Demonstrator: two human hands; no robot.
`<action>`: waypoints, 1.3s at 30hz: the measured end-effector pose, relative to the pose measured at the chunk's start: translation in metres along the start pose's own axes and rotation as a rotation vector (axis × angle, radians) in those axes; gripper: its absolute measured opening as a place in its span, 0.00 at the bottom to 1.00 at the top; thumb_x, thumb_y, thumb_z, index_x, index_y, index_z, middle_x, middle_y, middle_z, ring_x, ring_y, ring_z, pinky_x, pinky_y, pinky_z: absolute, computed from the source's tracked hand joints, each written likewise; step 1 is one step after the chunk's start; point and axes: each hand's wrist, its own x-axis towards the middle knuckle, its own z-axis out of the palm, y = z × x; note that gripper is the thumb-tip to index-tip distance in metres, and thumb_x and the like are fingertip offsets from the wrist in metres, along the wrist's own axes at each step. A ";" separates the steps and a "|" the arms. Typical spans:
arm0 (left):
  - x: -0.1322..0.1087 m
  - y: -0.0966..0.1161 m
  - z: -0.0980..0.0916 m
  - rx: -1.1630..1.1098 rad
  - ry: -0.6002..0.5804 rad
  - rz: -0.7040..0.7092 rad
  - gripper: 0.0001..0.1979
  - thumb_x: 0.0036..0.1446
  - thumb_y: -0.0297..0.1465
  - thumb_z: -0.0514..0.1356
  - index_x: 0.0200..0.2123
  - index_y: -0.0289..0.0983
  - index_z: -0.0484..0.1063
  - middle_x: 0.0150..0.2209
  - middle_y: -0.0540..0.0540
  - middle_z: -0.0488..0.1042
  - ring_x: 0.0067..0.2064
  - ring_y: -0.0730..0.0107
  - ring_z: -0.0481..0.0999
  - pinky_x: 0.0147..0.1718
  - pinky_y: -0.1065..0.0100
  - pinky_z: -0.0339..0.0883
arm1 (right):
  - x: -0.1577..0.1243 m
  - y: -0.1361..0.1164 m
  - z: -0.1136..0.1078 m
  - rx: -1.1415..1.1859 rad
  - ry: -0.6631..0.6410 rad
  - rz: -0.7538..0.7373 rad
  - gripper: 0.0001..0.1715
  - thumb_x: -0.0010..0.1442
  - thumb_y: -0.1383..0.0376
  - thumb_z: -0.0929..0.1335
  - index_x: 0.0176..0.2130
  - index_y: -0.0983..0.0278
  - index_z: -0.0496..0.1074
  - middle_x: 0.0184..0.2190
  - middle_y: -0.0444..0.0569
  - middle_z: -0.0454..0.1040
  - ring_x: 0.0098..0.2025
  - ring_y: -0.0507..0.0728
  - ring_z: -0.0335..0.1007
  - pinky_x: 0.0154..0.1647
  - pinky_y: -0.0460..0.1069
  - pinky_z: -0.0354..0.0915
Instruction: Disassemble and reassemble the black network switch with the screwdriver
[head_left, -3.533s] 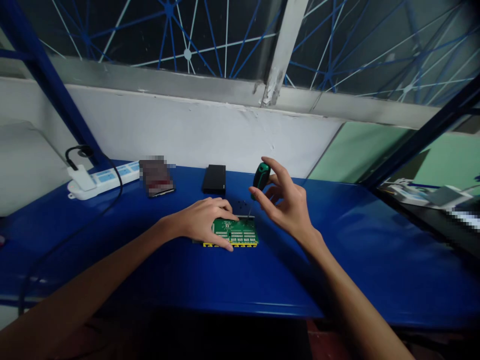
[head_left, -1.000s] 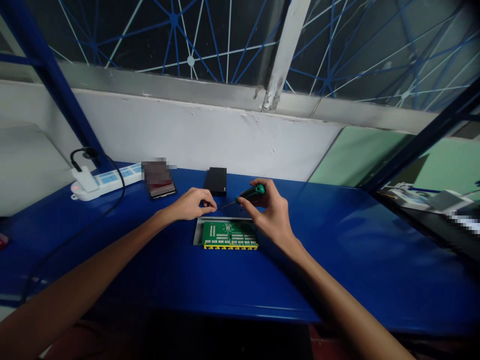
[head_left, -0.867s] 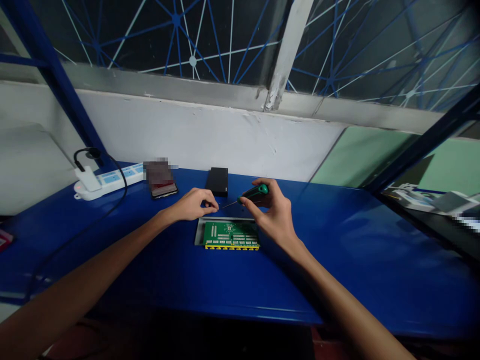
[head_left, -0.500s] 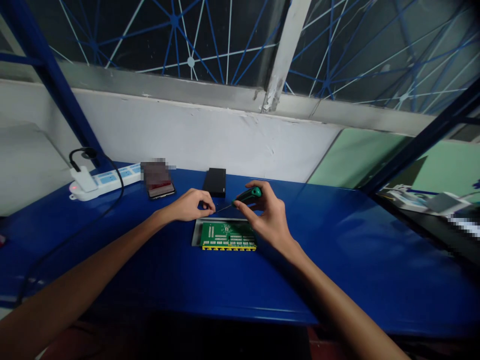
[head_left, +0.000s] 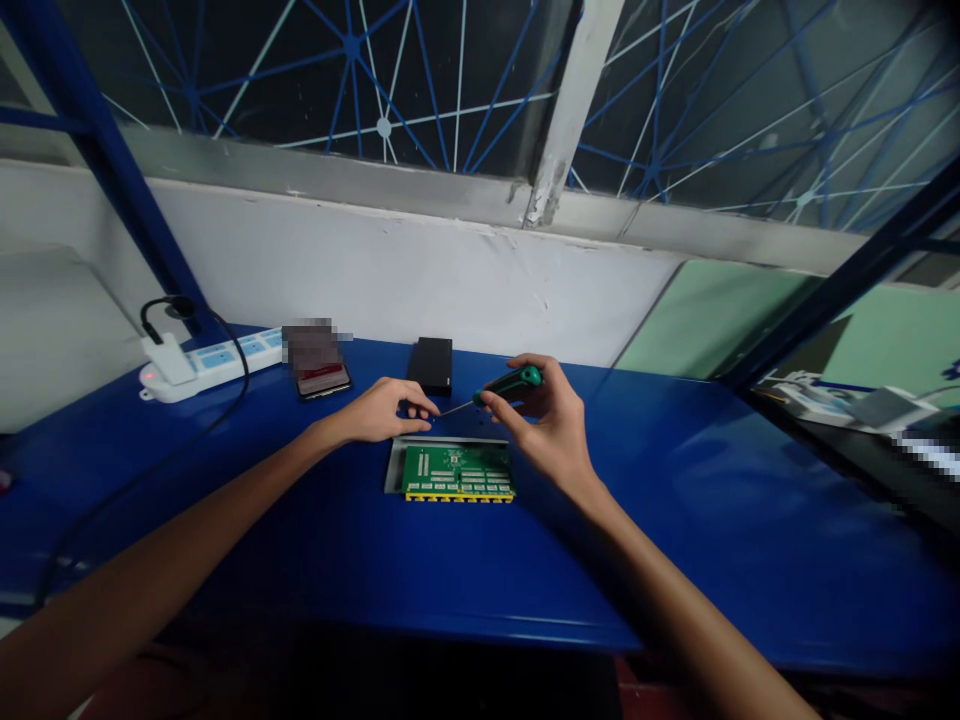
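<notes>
My right hand [head_left: 555,425] is closed around the green and black handle of a screwdriver [head_left: 517,382], whose thin shaft points left and slightly down. At the shaft's tip are the pinched fingertips of my left hand [head_left: 384,410]; whatever they hold is too small to make out. Below both hands a green circuit board [head_left: 457,470] with a row of yellow ports along its near edge lies in a grey metal case [head_left: 395,470]. Some tiny dark specks, perhaps screws, lie on the table behind the case.
A black box [head_left: 431,365] stands near the wall on the blue table [head_left: 337,570]. To its left are a phone [head_left: 322,380] and a white power strip [head_left: 217,360] with a black cable [head_left: 202,430] trailing across the tabletop. Blue frame posts rise on both sides.
My right hand and the screwdriver have moved a little right and up. My left fingertips have shifted slightly right, staying at the shaft's tip. The board has stayed in place.
</notes>
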 end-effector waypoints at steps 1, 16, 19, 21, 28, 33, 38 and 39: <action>0.000 0.000 0.000 -0.016 -0.002 -0.003 0.13 0.54 0.36 0.63 0.41 0.36 0.80 0.37 0.43 0.77 0.35 0.68 0.75 0.33 0.69 0.65 | 0.000 0.000 0.000 0.009 0.003 0.010 0.22 0.55 0.59 0.72 0.47 0.59 0.63 0.33 0.46 0.78 0.32 0.57 0.78 0.34 0.53 0.74; 0.000 0.008 0.001 -0.018 0.117 0.035 0.10 0.55 0.37 0.63 0.32 0.36 0.81 0.33 0.44 0.78 0.33 0.69 0.75 0.32 0.69 0.63 | 0.001 0.000 -0.002 0.037 0.017 0.014 0.23 0.56 0.59 0.72 0.48 0.59 0.63 0.33 0.46 0.77 0.32 0.57 0.78 0.32 0.51 0.75; 0.000 0.009 0.001 -0.011 0.126 0.053 0.10 0.55 0.37 0.63 0.32 0.36 0.81 0.34 0.44 0.78 0.33 0.70 0.75 0.33 0.69 0.64 | 0.002 -0.001 -0.002 0.050 0.010 0.035 0.23 0.56 0.58 0.72 0.48 0.59 0.62 0.33 0.46 0.77 0.32 0.57 0.78 0.31 0.51 0.75; 0.000 0.009 0.001 -0.018 0.128 0.058 0.10 0.55 0.37 0.64 0.32 0.36 0.81 0.34 0.44 0.78 0.33 0.70 0.75 0.33 0.69 0.65 | 0.002 -0.002 -0.001 0.059 0.012 0.038 0.23 0.56 0.59 0.72 0.48 0.59 0.62 0.33 0.46 0.77 0.32 0.57 0.78 0.30 0.51 0.75; 0.000 0.014 -0.001 -0.055 0.105 0.041 0.11 0.54 0.38 0.65 0.33 0.37 0.81 0.34 0.44 0.78 0.33 0.70 0.74 0.32 0.68 0.64 | 0.003 -0.005 -0.003 0.079 0.037 0.049 0.23 0.56 0.58 0.72 0.48 0.59 0.62 0.32 0.46 0.77 0.30 0.57 0.77 0.29 0.51 0.75; -0.001 0.027 -0.003 0.009 0.149 0.065 0.17 0.52 0.41 0.67 0.42 0.37 0.79 0.38 0.45 0.77 0.36 0.68 0.73 0.33 0.68 0.65 | 0.005 -0.010 -0.008 0.059 0.035 0.043 0.24 0.55 0.58 0.72 0.48 0.59 0.63 0.30 0.45 0.76 0.29 0.56 0.77 0.30 0.51 0.75; -0.001 0.046 0.004 -0.061 0.149 0.161 0.11 0.61 0.36 0.60 0.37 0.37 0.80 0.38 0.43 0.77 0.39 0.66 0.75 0.39 0.64 0.67 | 0.007 -0.012 -0.011 0.069 0.064 0.027 0.24 0.57 0.57 0.71 0.50 0.59 0.63 0.27 0.43 0.74 0.24 0.54 0.74 0.27 0.50 0.73; -0.002 0.049 0.007 -0.078 0.144 0.184 0.10 0.61 0.35 0.60 0.35 0.37 0.80 0.38 0.43 0.77 0.39 0.66 0.75 0.40 0.63 0.68 | 0.007 -0.012 -0.011 0.058 0.073 0.025 0.24 0.57 0.57 0.71 0.50 0.59 0.63 0.26 0.42 0.73 0.23 0.54 0.74 0.27 0.51 0.73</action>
